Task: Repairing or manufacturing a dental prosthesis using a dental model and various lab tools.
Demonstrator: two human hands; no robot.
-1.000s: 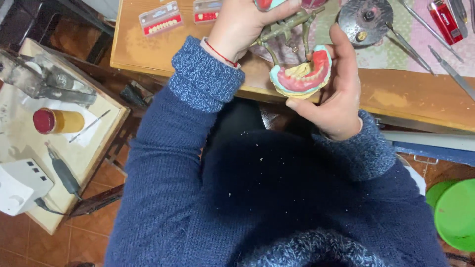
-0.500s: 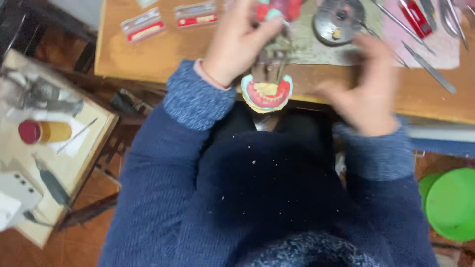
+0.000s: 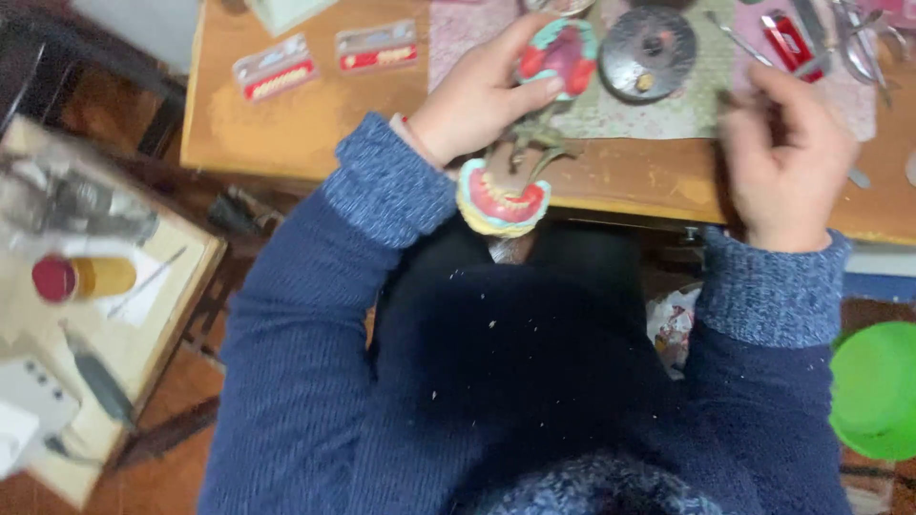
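Left hand (image 3: 477,100) grips denture model (image 3: 520,143) at near worktop (image 3: 315,133) edge; right hand (image 3: 787,157) closed on thin tool (image 3: 739,100), blurred.

the denture model (image 3: 503,198) has pink-red gums, cream teeth and a pale teal rim; the upper half (image 3: 558,57) shows the same red inside a teal edge, on a dull grey-green metal frame (image 3: 534,143). the sleeves (image 3: 391,181) are dark blue knit, flecked lighter at the cuffs. a thin red band (image 3: 405,124) sits at the left wrist. the workbench (image 3: 286,124) is orange-brown wood, with a pale pink speckled mat (image 3: 458,33) on it. two tooth cards (image 3: 277,69) are grey with red strips. the round dish (image 3: 649,52) is dark grey. a red-handled tool (image 3: 787,38) lies on the mat. the bowl (image 3: 878,386) is bright green. the jar (image 3: 81,278) is amber with a red lid.
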